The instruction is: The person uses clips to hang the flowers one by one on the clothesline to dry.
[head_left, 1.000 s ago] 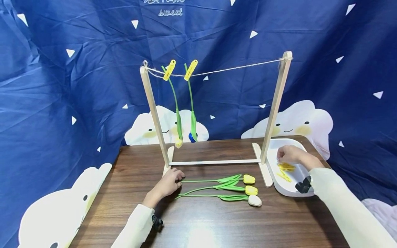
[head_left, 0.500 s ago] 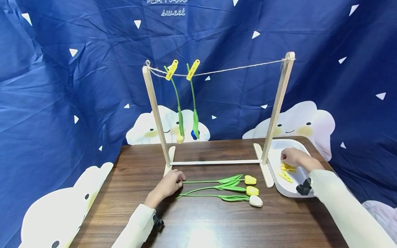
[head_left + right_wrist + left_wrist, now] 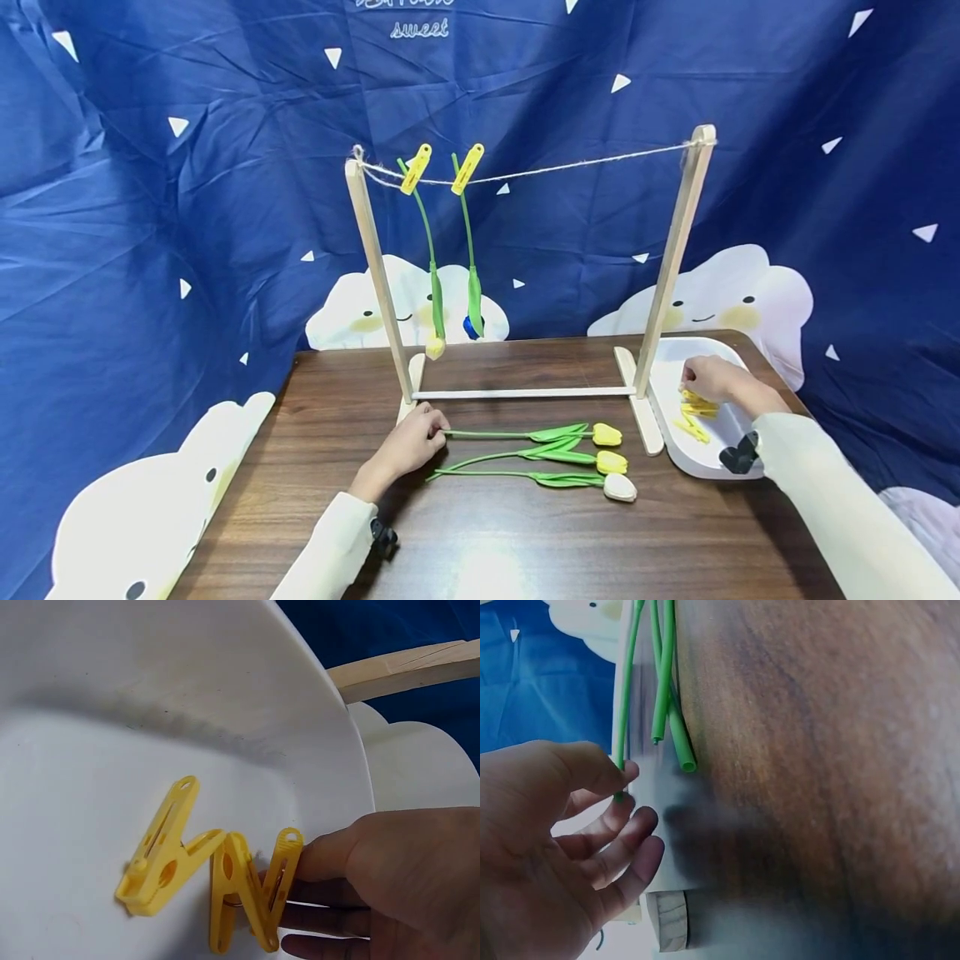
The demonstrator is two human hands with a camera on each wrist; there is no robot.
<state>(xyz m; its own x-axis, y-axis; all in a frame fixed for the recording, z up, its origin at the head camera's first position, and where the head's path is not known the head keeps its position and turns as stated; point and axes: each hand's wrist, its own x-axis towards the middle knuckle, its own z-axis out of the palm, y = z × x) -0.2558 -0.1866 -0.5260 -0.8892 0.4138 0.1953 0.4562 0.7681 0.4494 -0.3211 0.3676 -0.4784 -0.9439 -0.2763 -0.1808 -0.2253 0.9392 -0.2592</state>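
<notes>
My left hand (image 3: 411, 439) pinches the stem end of the farthest yellow tulip (image 3: 606, 434) between thumb and finger; the left wrist view shows its green stem (image 3: 628, 690) there. Nearer me lie another yellow tulip (image 3: 611, 462) and a white tulip (image 3: 619, 487), their stems crossing. My right hand (image 3: 716, 382) reaches into the white tray (image 3: 678, 460). In the right wrist view, its thumb and fingers are at one yellow clothespin (image 3: 283, 866), gripping it, fingertips partly hidden. Beside it are a second clothespin (image 3: 232, 889) and a third clothespin (image 3: 159, 859).
A wooden frame (image 3: 677, 258) with a string (image 3: 585, 164) stands behind the tulips. Two yellow clothespins hold a yellow tulip (image 3: 435, 346) and a blue tulip (image 3: 473, 325) upside down near its left post (image 3: 378, 275). A blue curtain (image 3: 555, 92) hangs behind the table (image 3: 337, 375).
My left hand has taken the far yellow tulip's stem end and raised it slightly. My right hand stays in the tray, shifted slightly. The hanging yellow tulip sways a little.
</notes>
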